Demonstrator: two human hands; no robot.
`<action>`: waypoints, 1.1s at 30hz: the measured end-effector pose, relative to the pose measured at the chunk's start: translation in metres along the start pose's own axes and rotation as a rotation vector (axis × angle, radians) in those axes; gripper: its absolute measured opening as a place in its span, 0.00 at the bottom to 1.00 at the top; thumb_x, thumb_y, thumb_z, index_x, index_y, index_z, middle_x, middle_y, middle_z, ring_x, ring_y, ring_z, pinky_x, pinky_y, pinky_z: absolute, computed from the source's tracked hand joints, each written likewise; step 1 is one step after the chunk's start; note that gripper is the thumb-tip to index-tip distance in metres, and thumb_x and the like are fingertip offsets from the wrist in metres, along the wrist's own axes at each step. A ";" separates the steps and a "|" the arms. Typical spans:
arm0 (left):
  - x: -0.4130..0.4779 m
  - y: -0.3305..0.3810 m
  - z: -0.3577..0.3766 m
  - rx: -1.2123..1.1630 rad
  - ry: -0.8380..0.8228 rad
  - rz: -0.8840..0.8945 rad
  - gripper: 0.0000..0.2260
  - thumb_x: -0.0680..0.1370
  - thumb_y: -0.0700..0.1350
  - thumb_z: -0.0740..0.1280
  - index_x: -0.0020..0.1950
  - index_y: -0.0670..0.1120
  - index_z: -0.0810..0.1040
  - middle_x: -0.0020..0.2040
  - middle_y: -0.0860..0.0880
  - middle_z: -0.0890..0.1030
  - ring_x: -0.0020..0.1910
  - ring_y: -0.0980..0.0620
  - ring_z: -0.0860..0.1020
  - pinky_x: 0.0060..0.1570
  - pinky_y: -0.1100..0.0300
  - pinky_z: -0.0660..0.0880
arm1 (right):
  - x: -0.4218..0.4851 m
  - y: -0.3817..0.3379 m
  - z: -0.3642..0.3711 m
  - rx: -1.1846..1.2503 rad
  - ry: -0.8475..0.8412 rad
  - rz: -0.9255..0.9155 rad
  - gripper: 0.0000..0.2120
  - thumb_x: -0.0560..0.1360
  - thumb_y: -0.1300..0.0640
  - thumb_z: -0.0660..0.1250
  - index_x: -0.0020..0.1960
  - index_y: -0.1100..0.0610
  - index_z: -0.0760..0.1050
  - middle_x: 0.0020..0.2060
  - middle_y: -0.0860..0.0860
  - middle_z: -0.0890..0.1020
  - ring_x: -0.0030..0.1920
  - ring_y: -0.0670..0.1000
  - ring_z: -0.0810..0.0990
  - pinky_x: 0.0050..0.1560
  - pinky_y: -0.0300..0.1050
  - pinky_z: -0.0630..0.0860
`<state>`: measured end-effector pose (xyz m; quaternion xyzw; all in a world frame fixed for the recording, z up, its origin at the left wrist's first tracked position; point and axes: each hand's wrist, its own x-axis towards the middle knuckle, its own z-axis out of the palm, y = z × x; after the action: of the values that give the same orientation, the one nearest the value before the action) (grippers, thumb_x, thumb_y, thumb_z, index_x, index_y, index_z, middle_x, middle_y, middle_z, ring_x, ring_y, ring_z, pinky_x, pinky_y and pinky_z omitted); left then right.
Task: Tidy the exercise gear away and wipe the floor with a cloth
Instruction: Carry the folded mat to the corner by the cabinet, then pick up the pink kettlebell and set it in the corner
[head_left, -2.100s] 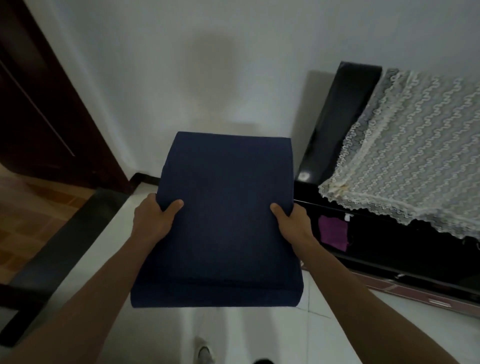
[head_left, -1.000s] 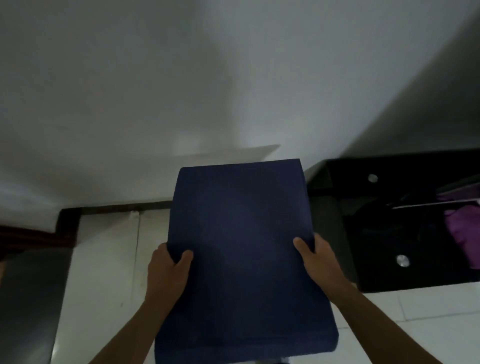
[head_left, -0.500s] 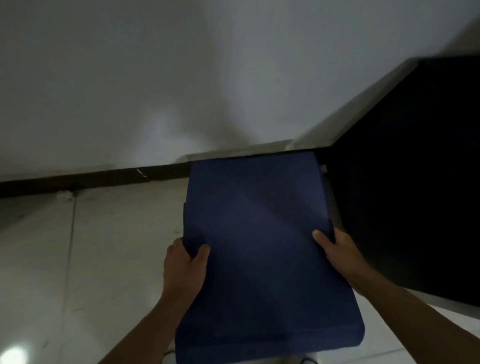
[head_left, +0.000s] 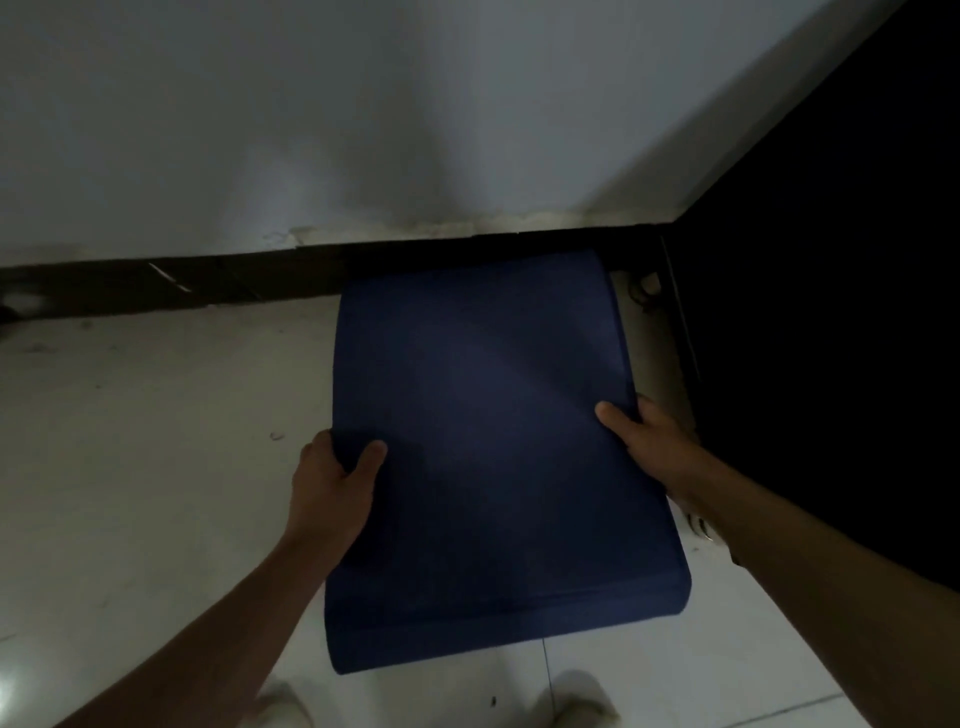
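Observation:
A folded dark blue exercise mat (head_left: 483, 441) is held flat and low over the white tiled floor (head_left: 130, 441), its far end close to the dark skirting board (head_left: 182, 283). My left hand (head_left: 335, 478) grips its left edge, thumb on top and fingers underneath. On the opposite edge my right hand (head_left: 644, 441) grips the same way. The mat's near folded edge shows several thick layers. No cloth is in view.
A black cabinet (head_left: 831, 338) fills the right side, with a narrow gap of floor between it and the mat. The pale wall (head_left: 363, 114) rises behind the skirting. My two shoes (head_left: 582, 696) show at the bottom edge. Small specks of dirt lie on the tiles at left.
I have bent down toward the corner by the wall. The mat has come lower and nearer the skirting beside the black cabinet. Both hands keep their grip.

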<state>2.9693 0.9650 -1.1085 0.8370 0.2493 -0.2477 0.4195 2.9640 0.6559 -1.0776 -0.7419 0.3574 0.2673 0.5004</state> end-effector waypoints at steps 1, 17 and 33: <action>0.003 -0.001 0.002 0.015 -0.015 -0.013 0.20 0.79 0.54 0.66 0.65 0.42 0.72 0.61 0.42 0.77 0.55 0.43 0.77 0.56 0.48 0.75 | 0.003 0.000 0.000 -0.003 0.001 0.006 0.22 0.82 0.48 0.62 0.75 0.52 0.67 0.65 0.48 0.77 0.62 0.51 0.77 0.66 0.52 0.74; -0.053 0.117 -0.055 0.023 -0.052 0.140 0.31 0.81 0.58 0.61 0.79 0.45 0.59 0.71 0.55 0.64 0.75 0.48 0.62 0.70 0.57 0.58 | -0.081 -0.085 -0.018 -0.214 0.252 -0.094 0.34 0.81 0.45 0.64 0.80 0.55 0.55 0.77 0.56 0.65 0.74 0.59 0.67 0.69 0.52 0.69; -0.316 0.437 -0.196 -0.317 -0.181 0.443 0.26 0.80 0.62 0.56 0.73 0.50 0.69 0.69 0.53 0.75 0.68 0.54 0.72 0.72 0.47 0.66 | -0.399 -0.314 -0.182 0.237 0.229 -0.403 0.22 0.82 0.49 0.61 0.75 0.51 0.66 0.65 0.44 0.74 0.63 0.42 0.73 0.59 0.31 0.68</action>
<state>3.0450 0.8316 -0.5562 0.7695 0.0574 -0.1816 0.6095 2.9820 0.6672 -0.5383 -0.7597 0.2856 0.0326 0.5833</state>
